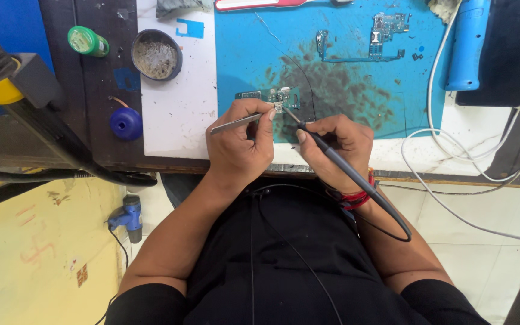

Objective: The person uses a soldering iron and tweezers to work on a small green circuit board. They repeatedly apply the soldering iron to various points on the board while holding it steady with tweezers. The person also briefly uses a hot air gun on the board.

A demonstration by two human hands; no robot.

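Both forearms braced at the tabletop (179,114) edge, left hand (239,144) pinching tweezers (236,123), right hand (335,144) gripping soldering iron (332,157); steadiest touching only the small green board (270,96) lightly.

The rubber work mat (356,78) was bright blue, blotched with dark brown stains; the small circuit board (269,95) green; the soldering iron's handle (344,165) dark grey.

Head cam, steep downward, close-up.
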